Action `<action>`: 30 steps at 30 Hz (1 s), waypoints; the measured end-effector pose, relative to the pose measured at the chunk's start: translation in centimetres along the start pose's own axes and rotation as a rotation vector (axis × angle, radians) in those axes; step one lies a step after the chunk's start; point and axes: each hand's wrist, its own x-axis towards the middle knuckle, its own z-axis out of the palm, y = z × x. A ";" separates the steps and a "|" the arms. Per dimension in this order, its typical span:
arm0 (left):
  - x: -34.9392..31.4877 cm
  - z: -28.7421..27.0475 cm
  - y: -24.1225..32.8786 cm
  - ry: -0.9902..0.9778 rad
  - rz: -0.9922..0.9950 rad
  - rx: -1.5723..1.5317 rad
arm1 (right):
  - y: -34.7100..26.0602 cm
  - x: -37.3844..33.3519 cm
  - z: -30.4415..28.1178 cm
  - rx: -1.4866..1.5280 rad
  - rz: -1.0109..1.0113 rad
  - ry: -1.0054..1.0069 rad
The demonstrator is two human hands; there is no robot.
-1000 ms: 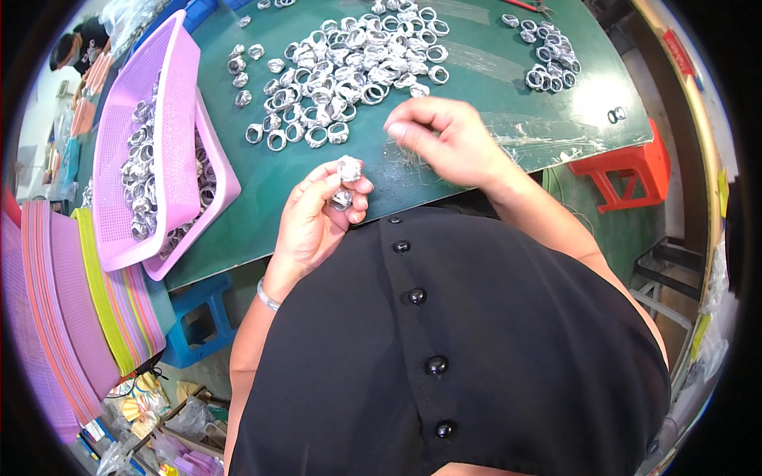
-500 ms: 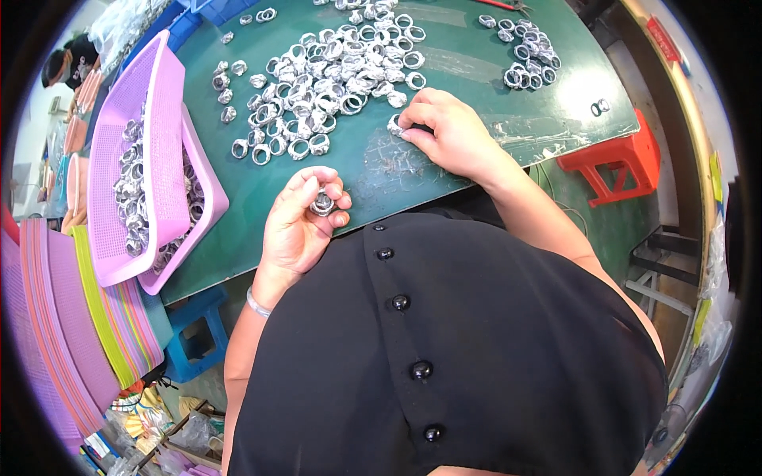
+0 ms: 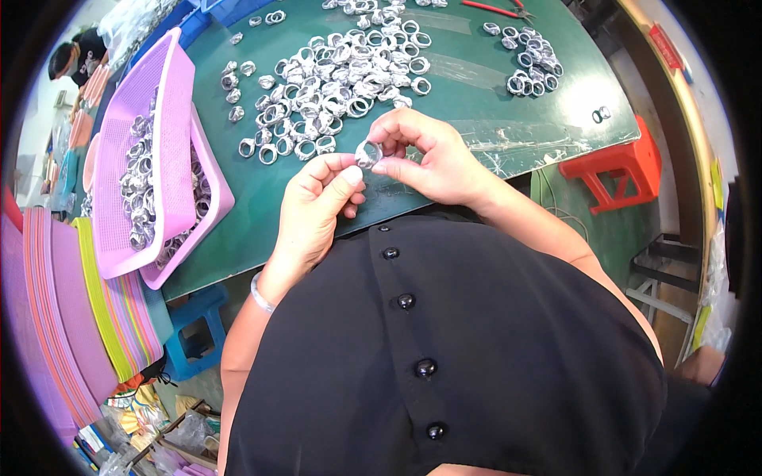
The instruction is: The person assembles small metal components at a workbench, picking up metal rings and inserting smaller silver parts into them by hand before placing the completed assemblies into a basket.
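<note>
Just over the table's near edge, my two hands meet at one silvery ring [image 3: 368,154] with a chunky top. My right hand [image 3: 435,157] pinches it between thumb and forefinger. The left hand [image 3: 317,198] has its thumb and forefinger closed against the ring's left side, its other fingers curled in. Whether another ring is inside the left palm is hidden. Beyond my hands lies a large heap of similar silvery rings [image 3: 349,75] on the green tabletop [image 3: 460,103]. A smaller group of rings [image 3: 536,63] sits to the right.
Tilted pink baskets [image 3: 171,87] with rings stand at the left, beside stacked coloured baskets [image 3: 59,309]. Red-handled pliers [image 3: 496,9] lie at the far edge; two dark rings [image 3: 601,113] are at the right. A red stool [image 3: 615,170] and a blue stool [image 3: 194,333] stand below. Another person [image 3: 78,57] is upper left.
My right hand has come left and nearer from beside the heap, bringing a ring to my left hand. The left hand has risen and turned; the ring it showed earlier is out of sight.
</note>
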 end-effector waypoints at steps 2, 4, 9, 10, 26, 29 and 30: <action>0.1 0.1 0.0 -0.003 0.021 0.052 | -0.4 0.0 0.5 -0.132 -0.125 -0.007; 0.1 0.0 -0.1 -0.004 0.025 0.058 | -0.3 0.1 1.0 -0.161 -0.194 0.036; 0.0 -0.7 -0.6 -0.026 -0.008 -0.060 | -0.3 0.2 1.1 -0.117 -0.208 0.029; 0.0 -0.8 -0.7 -0.048 -0.016 -0.105 | -0.2 0.2 1.0 -0.117 -0.207 0.028; 0.1 -1.2 -0.8 -0.106 -0.039 -0.232 | -0.3 0.3 0.9 -0.162 -0.289 -0.021; 0.2 -1.4 -0.9 -0.115 -0.067 -0.269 | -0.4 0.3 0.9 -0.150 -0.272 -0.016; 0.2 -1.4 -0.9 -0.117 -0.075 -0.282 | -0.3 0.3 0.9 -0.158 -0.268 -0.015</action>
